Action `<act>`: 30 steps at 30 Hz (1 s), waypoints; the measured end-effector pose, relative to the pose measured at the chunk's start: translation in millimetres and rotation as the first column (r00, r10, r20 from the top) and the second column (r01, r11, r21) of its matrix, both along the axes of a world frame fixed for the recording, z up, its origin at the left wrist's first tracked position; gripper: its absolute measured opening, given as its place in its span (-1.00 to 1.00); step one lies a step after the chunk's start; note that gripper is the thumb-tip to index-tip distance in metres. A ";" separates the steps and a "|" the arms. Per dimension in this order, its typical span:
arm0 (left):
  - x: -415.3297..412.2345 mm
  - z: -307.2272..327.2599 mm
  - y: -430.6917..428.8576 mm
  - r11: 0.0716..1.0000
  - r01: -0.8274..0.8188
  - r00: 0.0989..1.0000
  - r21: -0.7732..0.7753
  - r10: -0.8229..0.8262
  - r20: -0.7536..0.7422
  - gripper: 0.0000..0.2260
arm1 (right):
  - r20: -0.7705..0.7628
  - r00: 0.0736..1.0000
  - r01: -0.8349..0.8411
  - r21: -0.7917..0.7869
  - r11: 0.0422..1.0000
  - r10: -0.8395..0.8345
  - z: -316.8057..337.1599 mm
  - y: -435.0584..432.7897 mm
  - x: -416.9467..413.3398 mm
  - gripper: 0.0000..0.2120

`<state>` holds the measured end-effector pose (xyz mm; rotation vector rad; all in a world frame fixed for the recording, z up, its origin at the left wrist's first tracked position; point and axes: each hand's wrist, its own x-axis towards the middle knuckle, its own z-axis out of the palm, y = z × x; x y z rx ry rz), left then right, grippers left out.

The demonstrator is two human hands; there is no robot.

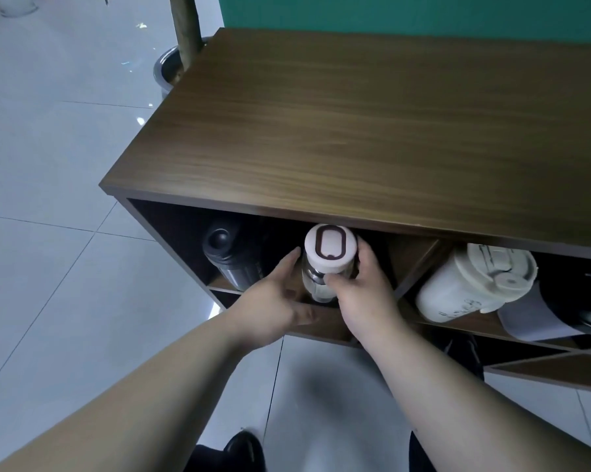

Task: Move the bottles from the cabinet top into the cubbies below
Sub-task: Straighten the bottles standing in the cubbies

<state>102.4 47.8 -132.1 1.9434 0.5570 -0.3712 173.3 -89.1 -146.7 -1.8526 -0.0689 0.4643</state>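
A clear bottle with a white lid [328, 248] stands at the mouth of a cubby under the brown wooden cabinet top [372, 131]. My right hand [362, 294] grips it just below the lid. My left hand [273, 301] rests against its left side, fingers spread along the glass. A dark metal bottle [229, 260] leans in the cubby to the left. To the right, a cream tumbler [471, 284] lies tilted in another cubby, beside a black and white bottle [560, 311]. No bottle shows on the cabinet top.
Diagonal wooden dividers [420, 267] split the cubbies. A metal pot with a trunk [171, 68] stands on the pale tiled floor left of the cabinet. A teal wall [423, 11] runs behind it. My dark shoes [243, 451] show at the bottom.
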 end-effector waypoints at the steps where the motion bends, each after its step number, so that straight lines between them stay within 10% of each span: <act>1: 0.0 -1.5 0.2 1.000 0.019 0.999 -0.017 -0.018 0.027 -0.20 | 0.004 1.000 -0.004 -0.010 1.000 0.004 -0.5 0.2 0.5 -0.36; 17: -1.4 -3.0 -3.2 0.996 0.081 0.996 0.021 -0.082 0.047 -0.25 | 0.052 0.998 -0.014 -0.087 0.996 0.018 -1.6 -2.8 2.3 -0.45; 24: -26.6 6.5 17.8 0.968 0.219 0.959 0.126 -0.189 -0.213 -0.58 | -0.229 0.971 0.035 -0.165 0.986 -0.073 -4.7 -5.0 -32.6 -0.74; 30: -51.7 6.9 63.9 0.994 0.016 0.916 0.110 0.030 -0.400 -0.36 | -0.357 0.914 -0.223 -0.049 0.974 0.191 -2.1 21.1 -49.3 -0.58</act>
